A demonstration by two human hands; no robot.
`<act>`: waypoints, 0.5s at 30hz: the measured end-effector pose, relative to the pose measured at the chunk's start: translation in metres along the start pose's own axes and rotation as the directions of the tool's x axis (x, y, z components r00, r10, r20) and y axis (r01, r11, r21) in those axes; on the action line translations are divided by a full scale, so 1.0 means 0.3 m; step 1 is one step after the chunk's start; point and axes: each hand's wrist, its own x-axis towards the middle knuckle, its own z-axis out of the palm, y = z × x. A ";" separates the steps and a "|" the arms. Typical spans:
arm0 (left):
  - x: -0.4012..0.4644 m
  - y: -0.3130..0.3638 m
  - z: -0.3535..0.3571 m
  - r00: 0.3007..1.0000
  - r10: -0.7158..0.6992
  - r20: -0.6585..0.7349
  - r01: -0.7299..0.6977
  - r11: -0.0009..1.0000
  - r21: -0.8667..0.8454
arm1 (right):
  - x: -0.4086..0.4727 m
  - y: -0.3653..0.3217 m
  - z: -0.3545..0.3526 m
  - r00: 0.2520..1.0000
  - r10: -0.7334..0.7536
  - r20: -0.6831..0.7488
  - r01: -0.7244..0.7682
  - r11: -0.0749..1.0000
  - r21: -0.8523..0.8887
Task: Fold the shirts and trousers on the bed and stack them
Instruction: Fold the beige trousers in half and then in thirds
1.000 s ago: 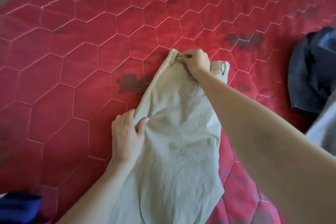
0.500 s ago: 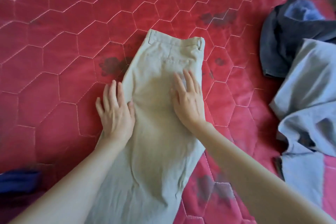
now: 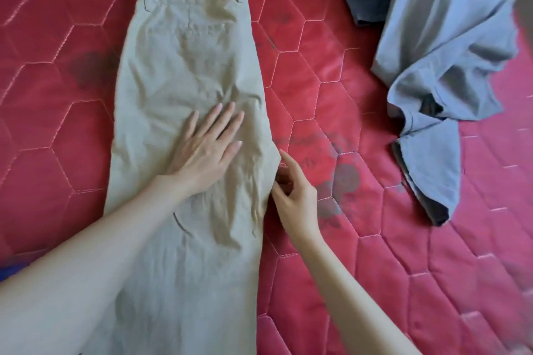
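I see a red quilted bedcover (image 3: 360,253) stitched in hexagons, with dark blotches printed on it, and a scrap of blue (image 3: 11,268) at its left edge.

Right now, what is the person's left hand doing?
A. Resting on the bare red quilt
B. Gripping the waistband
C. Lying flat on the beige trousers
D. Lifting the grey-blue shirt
C: the left hand lies with straight fingers spread on the beige trousers, well below the waistband.

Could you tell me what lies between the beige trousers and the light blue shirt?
Only bare red quilted bedspread between the beige trousers and the light blue shirt, in the head view.
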 end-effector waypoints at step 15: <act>-0.024 -0.005 0.030 0.994 -0.064 -0.084 0.069 0.996 0.063 | 0.090 -0.061 0.047 0.980 0.161 -0.116 -0.186 0.949 -0.254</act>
